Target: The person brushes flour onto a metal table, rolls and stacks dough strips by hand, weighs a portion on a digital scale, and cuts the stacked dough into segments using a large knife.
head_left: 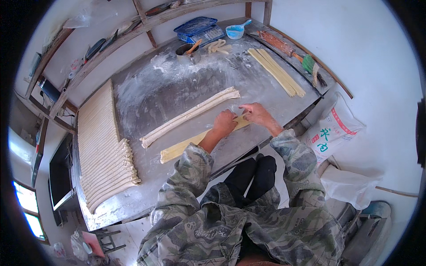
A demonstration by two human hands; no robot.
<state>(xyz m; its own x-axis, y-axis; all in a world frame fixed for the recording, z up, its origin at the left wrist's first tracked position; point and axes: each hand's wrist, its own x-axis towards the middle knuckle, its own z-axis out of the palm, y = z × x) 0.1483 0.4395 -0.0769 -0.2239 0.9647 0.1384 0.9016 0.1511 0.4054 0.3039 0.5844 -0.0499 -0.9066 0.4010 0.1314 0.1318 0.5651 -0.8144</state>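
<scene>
A flat yellowish dough strip (pixel 182 149) lies slantwise on the floured table near its front edge. My left hand (pixel 224 123) is closed, fingers curled down on the strip's right half. Close beside it, my right hand (pixel 260 116) pinches the same strip near its right end; the fingertips partly hide the dough there. Just beyond lies a paler, thicker dough roll (pixel 188 115), parallel to the strip and apart from my hands. Many thin dough ropes (pixel 104 155) are laid side by side at the left of the table.
More flat strips (pixel 277 73) lie at the back right, near a rolling pin (pixel 276 43) and green brush (pixel 308 64). Behind are a metal cup (pixel 188 56), dough scraps (pixel 219 46), a blue scale (pixel 202 34) and a dipper (pixel 235 31). A white sack (pixel 333 128) stands right.
</scene>
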